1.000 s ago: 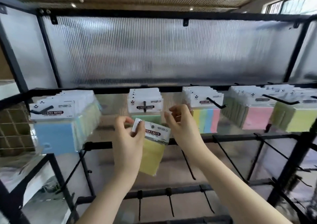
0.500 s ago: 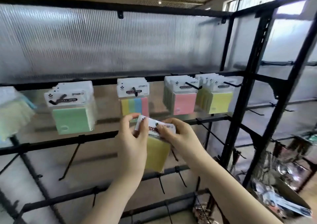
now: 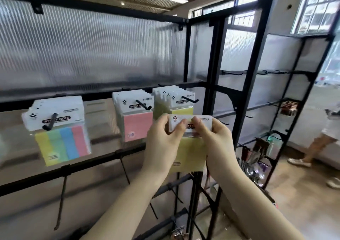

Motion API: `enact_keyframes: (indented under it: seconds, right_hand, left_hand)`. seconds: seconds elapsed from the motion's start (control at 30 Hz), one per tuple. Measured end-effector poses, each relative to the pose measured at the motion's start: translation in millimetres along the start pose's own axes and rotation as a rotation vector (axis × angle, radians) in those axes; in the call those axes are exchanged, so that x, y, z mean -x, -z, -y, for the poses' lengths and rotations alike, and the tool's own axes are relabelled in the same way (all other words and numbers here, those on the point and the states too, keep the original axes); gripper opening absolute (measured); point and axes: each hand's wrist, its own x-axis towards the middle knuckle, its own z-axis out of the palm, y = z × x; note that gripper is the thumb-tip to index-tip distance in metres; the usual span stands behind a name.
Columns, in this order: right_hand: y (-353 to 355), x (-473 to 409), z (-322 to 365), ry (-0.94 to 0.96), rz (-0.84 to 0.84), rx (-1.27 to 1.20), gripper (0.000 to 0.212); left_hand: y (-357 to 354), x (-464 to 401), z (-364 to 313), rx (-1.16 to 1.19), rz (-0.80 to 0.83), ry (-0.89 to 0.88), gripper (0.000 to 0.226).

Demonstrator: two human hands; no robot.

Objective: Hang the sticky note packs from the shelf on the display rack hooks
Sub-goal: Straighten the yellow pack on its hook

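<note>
Yellow pack [image 3: 189, 148]: held in front of the rack, just below the yellow stack [image 3: 181, 102] on the far-right hook [image 3: 190, 100], header card pinched at both top corners by left hand [image 3: 163, 140] and right hand [image 3: 215, 140], fingers closed on the card. Best kept level, hole raised to the upturned hook tip, then slid back against the stack; hole hidden behind fingers, so alignment by feel likely.
</note>
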Motion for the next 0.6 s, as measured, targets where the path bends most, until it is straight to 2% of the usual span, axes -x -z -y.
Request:
enact_keyframes:
  seconds: [0.1,0.2,0.43,0.6]
  right_hand:
    - [8,-27,3,0.112,-0.075,0.055,0.018]
    - [12,-51,1,0.186,-0.076,0.096,0.014]
    - [14,-86,-22,0.221,-0.101,0.130,0.011]
    - [15,-98,-35,0.232,-0.039,0.150,0.012]
  left_hand:
    - [-17,-25,2,-0.006,0.003,-0.013,0.023]
    - [-30,-46,6,-0.022,-0.009,-0.032,0.027]
    - [-41,-70,33,0.024,0.032,-0.058,0.035]
    - [-45,-75,50,0.054,0.022,-0.099,0.025]
